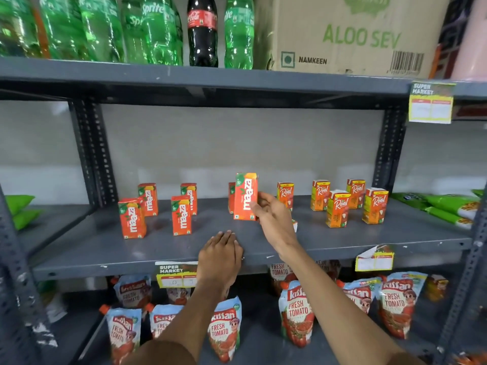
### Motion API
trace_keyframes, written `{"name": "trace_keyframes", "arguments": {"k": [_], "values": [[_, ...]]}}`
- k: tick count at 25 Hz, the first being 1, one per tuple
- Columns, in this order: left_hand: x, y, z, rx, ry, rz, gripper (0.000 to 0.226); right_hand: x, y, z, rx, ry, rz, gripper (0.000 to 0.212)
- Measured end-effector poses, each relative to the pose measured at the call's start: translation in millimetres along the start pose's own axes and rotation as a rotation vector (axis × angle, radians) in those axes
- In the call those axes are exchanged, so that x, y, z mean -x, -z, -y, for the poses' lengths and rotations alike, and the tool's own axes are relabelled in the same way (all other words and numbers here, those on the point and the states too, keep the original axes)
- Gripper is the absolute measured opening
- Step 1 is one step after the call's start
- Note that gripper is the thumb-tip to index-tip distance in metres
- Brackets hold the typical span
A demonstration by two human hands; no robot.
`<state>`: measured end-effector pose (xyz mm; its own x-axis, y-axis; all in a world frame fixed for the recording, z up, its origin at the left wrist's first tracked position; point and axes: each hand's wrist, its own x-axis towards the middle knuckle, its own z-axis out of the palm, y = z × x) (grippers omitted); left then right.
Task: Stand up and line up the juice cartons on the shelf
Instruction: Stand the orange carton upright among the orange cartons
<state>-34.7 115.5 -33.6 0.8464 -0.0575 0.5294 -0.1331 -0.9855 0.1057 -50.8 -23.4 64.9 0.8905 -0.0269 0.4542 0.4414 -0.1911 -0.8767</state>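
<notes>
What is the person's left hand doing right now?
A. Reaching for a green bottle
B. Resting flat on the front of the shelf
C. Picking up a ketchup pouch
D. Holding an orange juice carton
B. The left hand lies palm down on the front edge of the shelf, holding nothing, while the right hand grips the upright juice carton.

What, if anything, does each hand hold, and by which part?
The right hand grips an upright Maaza carton by its lower right edge. The left hand holds nothing; it rests flat on the shelf.
</notes>
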Motion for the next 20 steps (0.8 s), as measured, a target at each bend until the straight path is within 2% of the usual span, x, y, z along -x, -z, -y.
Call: {"name": "trace_keyframes", "arguments": {"k": [4, 8, 11, 15, 20], "values": [[4, 3, -4, 0.030, 0.031, -0.060, 0.043, 25, 11, 51, -0.110, 0.213, 0.006, 0.035], [4, 5, -7, 0.040, 0.035, -0.130, 0.033, 42, 19, 81, -0.201, 0.300, 0.039, 0.030], [4, 6, -8, 0.030, 0.041, -0.088, 0.041, 42, 20, 81, -0.201, 0.281, 0.056, 0.031], [3, 6, -8, 0.008, 0.025, -0.086, 0.047, 33, 16, 64, -0.168, 0.244, 0.042, 0.047], [3, 0, -5, -0.061, 0.018, -0.075, 0.051, 5, 4, 13, -0.025, 0.131, 0.022, 0.030]]}}
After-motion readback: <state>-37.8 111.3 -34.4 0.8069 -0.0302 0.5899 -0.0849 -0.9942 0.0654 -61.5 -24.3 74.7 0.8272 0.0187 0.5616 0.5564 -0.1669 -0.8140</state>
